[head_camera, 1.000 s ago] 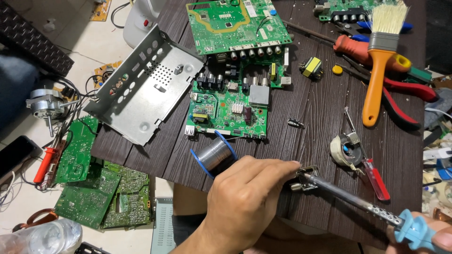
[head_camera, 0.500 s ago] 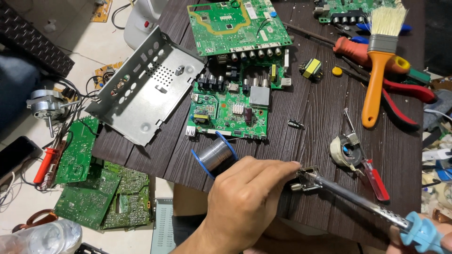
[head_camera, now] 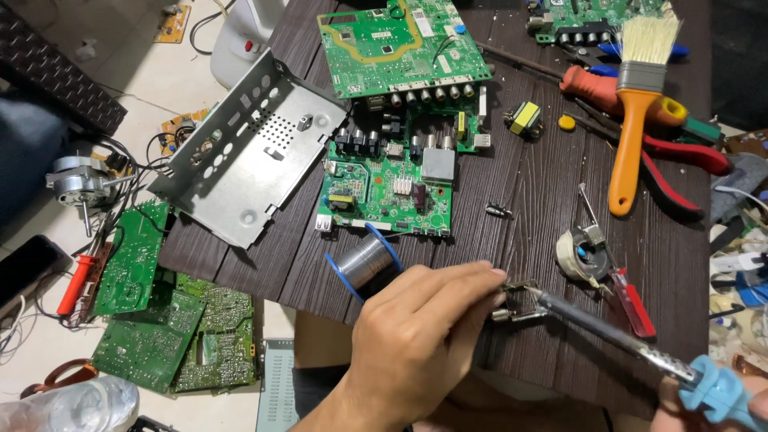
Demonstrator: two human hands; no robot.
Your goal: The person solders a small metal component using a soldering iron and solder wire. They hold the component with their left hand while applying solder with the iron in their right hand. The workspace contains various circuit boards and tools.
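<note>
My left hand (head_camera: 416, 336) reaches over the near edge of the dark wooden table (head_camera: 528, 200) and pinches a small metal component (head_camera: 512, 302) at its fingertips. Only a sliver of my right hand (head_camera: 754, 404) shows at the bottom right corner. It grips the blue handle of a soldering iron (head_camera: 608, 332), whose tip meets the component. A spool of solder wire (head_camera: 366, 262) lies just left of my left hand, below a green circuit board (head_camera: 392, 188).
A larger green board (head_camera: 400, 44) and a perforated metal bracket (head_camera: 248, 152) lie further back. An orange-handled brush (head_camera: 632, 120), red pliers (head_camera: 680, 152), a tape roll (head_camera: 582, 252) and a red screwdriver (head_camera: 632, 300) sit on the right. More boards (head_camera: 160, 320) lie on the floor.
The soldering iron's handle has drifted slightly to the right. My left hand stays in place on the component.
</note>
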